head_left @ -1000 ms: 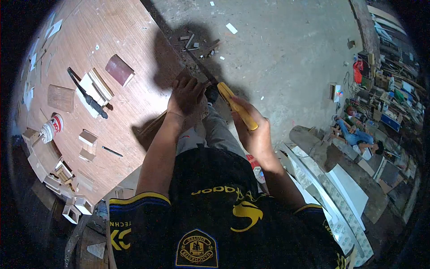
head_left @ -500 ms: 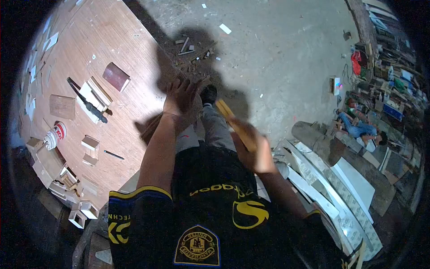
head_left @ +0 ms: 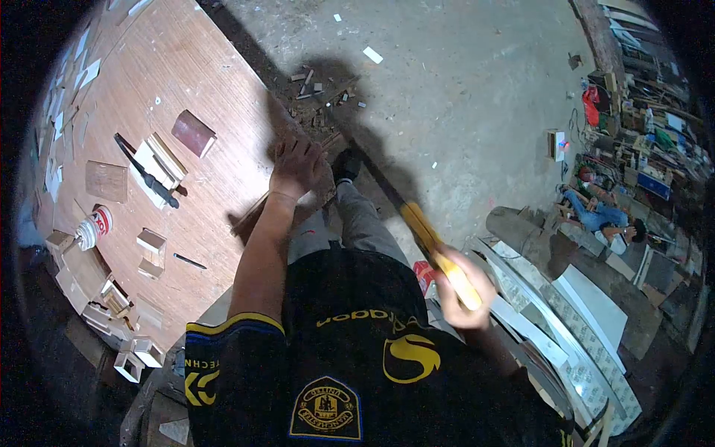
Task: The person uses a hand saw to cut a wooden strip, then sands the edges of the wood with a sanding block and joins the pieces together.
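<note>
My left hand (head_left: 296, 167) lies on the edge of the worktable (head_left: 216, 67), fingers stretched forward. Beneath its wrist, the corner of a dark strip of wood (head_left: 249, 216) sticks out. My right hand (head_left: 465, 287) is wrapped around the yellow handle of a hand saw (head_left: 421, 227), to the right of my thigh. The saw's long dark blade runs up and left past my foot, its far end near the table edge beyond my left hand.
On the table lie a curved reddish-brown block (head_left: 194, 133), a dark-handled tool (head_left: 155, 181), a pen (head_left: 190, 261), a white-and-red container (head_left: 95, 226) and small wooden boxes (head_left: 141, 352). Offcuts (head_left: 309, 86) litter the floor. Long white panels (head_left: 566, 350) lie right; a person (head_left: 603, 216) is beyond.
My right hand has drawn the saw back toward me and to the right, exposing more of its blade. My left hand stays at the table edge.
</note>
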`<state>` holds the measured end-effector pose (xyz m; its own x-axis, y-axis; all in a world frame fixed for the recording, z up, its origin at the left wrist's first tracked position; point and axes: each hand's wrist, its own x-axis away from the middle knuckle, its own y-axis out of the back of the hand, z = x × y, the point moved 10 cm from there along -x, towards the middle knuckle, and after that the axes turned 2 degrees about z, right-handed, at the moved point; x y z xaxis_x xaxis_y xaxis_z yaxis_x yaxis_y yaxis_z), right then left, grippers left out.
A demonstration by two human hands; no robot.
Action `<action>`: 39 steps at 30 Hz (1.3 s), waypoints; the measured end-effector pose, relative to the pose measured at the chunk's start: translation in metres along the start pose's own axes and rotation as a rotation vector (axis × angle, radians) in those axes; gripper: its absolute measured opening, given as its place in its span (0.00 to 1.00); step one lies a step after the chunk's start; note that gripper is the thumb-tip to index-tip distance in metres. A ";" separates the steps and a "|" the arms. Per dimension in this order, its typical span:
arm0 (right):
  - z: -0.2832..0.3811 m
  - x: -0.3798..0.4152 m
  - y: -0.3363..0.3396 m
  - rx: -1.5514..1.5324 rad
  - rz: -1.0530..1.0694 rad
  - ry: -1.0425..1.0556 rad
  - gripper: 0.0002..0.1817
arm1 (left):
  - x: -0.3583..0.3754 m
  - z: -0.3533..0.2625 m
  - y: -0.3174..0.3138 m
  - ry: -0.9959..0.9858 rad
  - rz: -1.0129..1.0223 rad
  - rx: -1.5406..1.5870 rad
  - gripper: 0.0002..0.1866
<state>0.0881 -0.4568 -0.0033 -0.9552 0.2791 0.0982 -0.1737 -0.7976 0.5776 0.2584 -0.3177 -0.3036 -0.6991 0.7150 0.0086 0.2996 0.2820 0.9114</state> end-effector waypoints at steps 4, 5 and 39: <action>-0.047 -0.025 -0.042 -0.008 0.112 -0.087 0.22 | 0.003 0.001 -0.005 -0.059 -0.091 -0.094 0.13; -0.054 -0.029 -0.048 0.006 0.120 -0.122 0.23 | 0.006 -0.002 -0.003 -0.119 -0.172 -0.137 0.12; -0.025 -0.058 -0.051 0.082 0.241 -0.268 0.21 | 0.011 -0.005 0.009 -0.064 0.009 0.140 0.23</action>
<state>0.1465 -0.4453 -0.0586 -0.8677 0.2275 0.4419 0.0787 -0.8150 0.5741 0.2501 -0.3111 -0.2931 -0.6549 0.7556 -0.0139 0.3961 0.3589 0.8452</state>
